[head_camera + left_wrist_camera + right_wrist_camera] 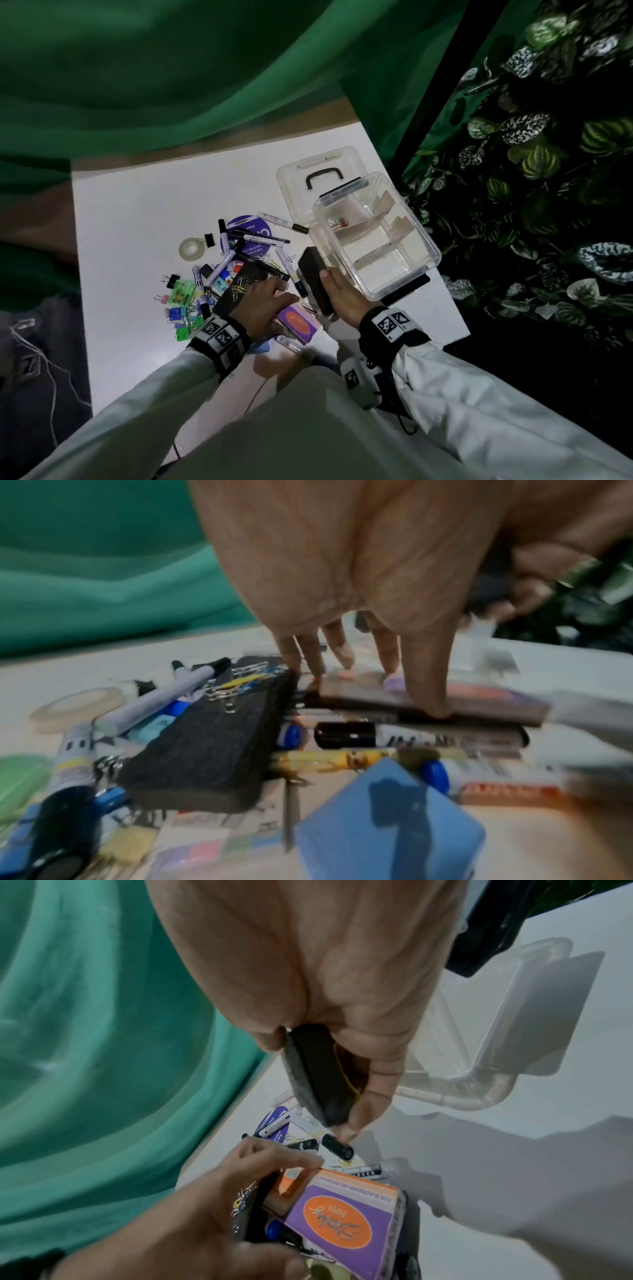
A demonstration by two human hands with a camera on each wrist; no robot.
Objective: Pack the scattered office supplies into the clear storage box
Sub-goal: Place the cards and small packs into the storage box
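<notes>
Two hands: both busy over pile.
R hand (pixel 342 294): clamped on black eraser (pixel 313 279), at 9 o'clock of clear storage box (pixel 411 270).
L hand (pixel 263 301): fingers straight, pressing purple sticky-paper pack (pixel 298 323) on tabletop (pixel 137 212).

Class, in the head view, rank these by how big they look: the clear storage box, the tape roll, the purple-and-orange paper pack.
1. Clear storage box
2. Purple-and-orange paper pack, partly hidden by the left hand
3. Tape roll
</notes>
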